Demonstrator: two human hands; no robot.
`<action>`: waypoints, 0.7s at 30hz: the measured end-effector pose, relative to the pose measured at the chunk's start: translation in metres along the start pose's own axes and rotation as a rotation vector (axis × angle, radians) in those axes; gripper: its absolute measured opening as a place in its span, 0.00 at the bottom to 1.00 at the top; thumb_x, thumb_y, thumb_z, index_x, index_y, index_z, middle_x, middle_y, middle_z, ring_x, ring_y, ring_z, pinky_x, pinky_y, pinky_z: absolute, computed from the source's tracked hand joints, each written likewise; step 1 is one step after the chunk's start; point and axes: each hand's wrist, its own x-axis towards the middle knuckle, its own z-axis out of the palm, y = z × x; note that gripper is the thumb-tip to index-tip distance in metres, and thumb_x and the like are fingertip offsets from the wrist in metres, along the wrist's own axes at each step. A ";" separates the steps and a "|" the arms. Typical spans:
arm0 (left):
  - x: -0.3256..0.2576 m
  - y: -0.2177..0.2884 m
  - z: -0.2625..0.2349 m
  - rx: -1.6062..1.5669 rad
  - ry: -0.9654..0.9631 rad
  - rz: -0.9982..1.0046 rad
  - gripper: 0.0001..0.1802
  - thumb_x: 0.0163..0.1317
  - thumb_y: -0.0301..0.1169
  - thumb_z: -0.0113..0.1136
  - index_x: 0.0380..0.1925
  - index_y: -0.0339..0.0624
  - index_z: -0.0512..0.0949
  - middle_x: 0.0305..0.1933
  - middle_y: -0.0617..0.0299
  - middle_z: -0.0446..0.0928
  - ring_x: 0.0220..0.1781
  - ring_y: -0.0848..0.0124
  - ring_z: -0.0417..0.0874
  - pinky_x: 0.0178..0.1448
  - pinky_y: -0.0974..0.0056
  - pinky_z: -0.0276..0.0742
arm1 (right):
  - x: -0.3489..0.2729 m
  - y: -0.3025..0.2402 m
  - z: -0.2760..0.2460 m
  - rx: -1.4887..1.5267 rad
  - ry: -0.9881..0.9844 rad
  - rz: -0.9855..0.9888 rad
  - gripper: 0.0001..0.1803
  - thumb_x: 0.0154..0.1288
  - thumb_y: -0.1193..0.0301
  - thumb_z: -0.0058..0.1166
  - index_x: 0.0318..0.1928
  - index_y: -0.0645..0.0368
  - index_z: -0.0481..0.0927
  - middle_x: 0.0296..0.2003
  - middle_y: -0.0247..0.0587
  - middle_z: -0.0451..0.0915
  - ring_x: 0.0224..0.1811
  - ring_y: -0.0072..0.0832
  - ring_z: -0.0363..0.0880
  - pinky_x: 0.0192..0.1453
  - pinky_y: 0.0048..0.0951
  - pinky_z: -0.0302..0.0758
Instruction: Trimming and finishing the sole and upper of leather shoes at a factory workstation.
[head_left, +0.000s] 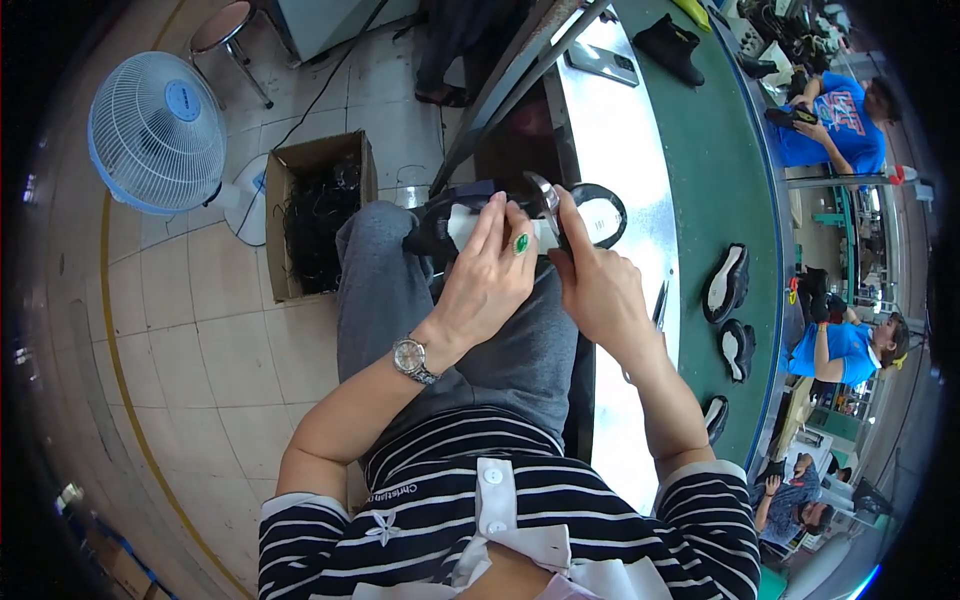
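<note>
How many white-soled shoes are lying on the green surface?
3: on the green surface, the upper shoe, the middle shoe just below it, and the lowest shoe beside the right forearm. More may be hidden behind that arm.

Pale tiled floor with a yellow line; round stool near a standing fan; shiny metal tabletop alongside a long green surface

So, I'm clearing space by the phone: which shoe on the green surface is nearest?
The black shoe right of the phone; the other shoes, farther away, show white.
</note>
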 end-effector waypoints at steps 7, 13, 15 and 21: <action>-0.003 -0.005 -0.001 -0.306 0.106 -0.112 0.32 0.44 0.25 0.70 0.52 0.26 0.72 0.54 0.44 0.73 0.64 0.47 0.71 0.71 0.53 0.65 | -0.001 -0.013 -0.001 0.065 -0.037 -0.020 0.38 0.67 0.72 0.49 0.74 0.53 0.47 0.18 0.51 0.79 0.19 0.49 0.79 0.25 0.44 0.73; -0.010 -0.034 -0.029 -0.454 -0.058 -0.343 0.49 0.39 0.24 0.75 0.66 0.34 0.62 0.61 0.45 0.70 0.66 0.51 0.69 0.70 0.51 0.63 | 0.001 -0.027 -0.011 0.194 0.049 -0.072 0.37 0.66 0.72 0.50 0.73 0.55 0.50 0.17 0.53 0.77 0.19 0.48 0.79 0.25 0.44 0.74; -0.010 -0.035 -0.025 -0.551 -0.019 -0.372 0.51 0.40 0.24 0.75 0.67 0.36 0.61 0.60 0.45 0.72 0.64 0.51 0.71 0.68 0.52 0.66 | 0.001 -0.028 0.000 0.172 0.115 -0.111 0.36 0.67 0.72 0.49 0.73 0.57 0.51 0.17 0.53 0.78 0.18 0.48 0.79 0.24 0.43 0.75; -0.014 -0.036 -0.023 -0.688 0.024 -0.454 0.57 0.38 0.24 0.77 0.71 0.43 0.56 0.57 0.47 0.76 0.59 0.50 0.76 0.61 0.58 0.74 | 0.004 -0.037 -0.017 0.277 0.066 -0.112 0.34 0.67 0.71 0.50 0.71 0.60 0.53 0.18 0.55 0.79 0.18 0.49 0.80 0.23 0.45 0.75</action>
